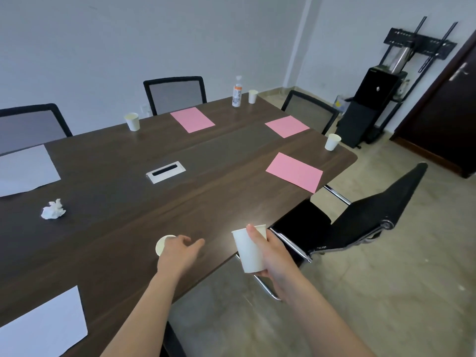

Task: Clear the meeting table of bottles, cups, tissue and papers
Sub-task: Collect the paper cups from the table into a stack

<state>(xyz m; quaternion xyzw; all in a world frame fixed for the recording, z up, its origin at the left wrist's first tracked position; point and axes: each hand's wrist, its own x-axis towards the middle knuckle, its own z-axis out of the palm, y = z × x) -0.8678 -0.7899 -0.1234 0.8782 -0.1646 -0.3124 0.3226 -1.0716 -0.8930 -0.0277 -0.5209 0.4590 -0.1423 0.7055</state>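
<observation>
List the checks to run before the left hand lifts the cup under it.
1. Grip of right hand on its paper cup: ok.
2. Position of left hand over the near cup: ok.
3. Left fingers closed round that cup: cannot tell.
4. Either cup empty: cannot tell, insides hidden.
5. Nothing touching the near cup: ok, crumpled tissue and white paper lie apart.
6. Whole table cleared: not ok, bottle and cup beside it stand there.

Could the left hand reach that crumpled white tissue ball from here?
Probably yes. Only bare dark wooden table lies between the left hand and the crumpled white tissue ball; nothing blocks the way, though the arm would need stretching leftward.
</observation>
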